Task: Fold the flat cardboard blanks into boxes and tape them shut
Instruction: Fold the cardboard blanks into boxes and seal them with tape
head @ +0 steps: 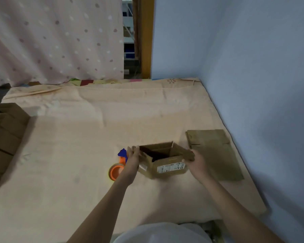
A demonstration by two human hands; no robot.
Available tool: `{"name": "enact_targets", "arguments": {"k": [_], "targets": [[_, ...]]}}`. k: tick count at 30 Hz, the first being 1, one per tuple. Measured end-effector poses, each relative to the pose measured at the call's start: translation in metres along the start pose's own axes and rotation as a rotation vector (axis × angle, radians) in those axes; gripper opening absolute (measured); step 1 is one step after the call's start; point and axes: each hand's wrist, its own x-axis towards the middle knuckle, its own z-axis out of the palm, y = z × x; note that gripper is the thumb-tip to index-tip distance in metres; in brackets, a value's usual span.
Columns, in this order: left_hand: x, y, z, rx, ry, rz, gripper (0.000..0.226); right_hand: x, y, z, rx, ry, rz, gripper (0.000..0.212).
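Open cardboard box (162, 161) held at both side flaps near the mattress's (88, 120) right edge.

The left flap is gripped by the left hand (132, 157), the right flap by the right hand (194, 161); a flat blank (214, 153) lies just beside, a tape dispenser (118, 166) just left.

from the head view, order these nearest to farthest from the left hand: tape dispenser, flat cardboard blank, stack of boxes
1. tape dispenser, just left of the left hand
2. flat cardboard blank, on the right, past the open box
3. stack of boxes, far left edge
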Motion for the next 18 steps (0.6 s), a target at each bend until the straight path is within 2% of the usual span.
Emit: {"name": "enact_targets", "arguments": {"k": [3, 6, 8, 9, 13, 16, 18], "targets": [[-0.005, 0.010, 0.019, 0.048, -0.035, -0.002, 0.114, -0.018, -0.014, 0.012, 0.194, -0.059, 0.013, 0.050], [-0.008, 0.001, 0.025, 0.033, -0.033, 0.016, 0.095, -0.023, -0.014, 0.020, 0.139, -0.039, 0.038, 0.045], [-0.009, -0.006, 0.018, 0.036, -0.025, 0.035, 0.096, -0.021, -0.010, 0.020, 0.200, -0.042, 0.114, 0.065], [-0.009, -0.010, 0.015, 0.035, -0.030, 0.033, 0.100, -0.021, -0.009, 0.018, 0.228, -0.047, 0.160, 0.068], [-0.015, -0.020, 0.008, -0.070, -0.128, 0.029, 0.086, -0.020, -0.004, 0.012, 0.144, -0.095, 0.224, 0.039], [-0.019, -0.020, 0.002, -0.262, -0.165, -0.020, 0.052, -0.017, -0.003, 0.009, 0.116, -0.140, 0.234, 0.034], [-0.021, -0.022, -0.003, -0.264, -0.191, -0.011, 0.042, -0.016, -0.002, 0.007, 0.146, -0.171, 0.250, 0.032]]}}
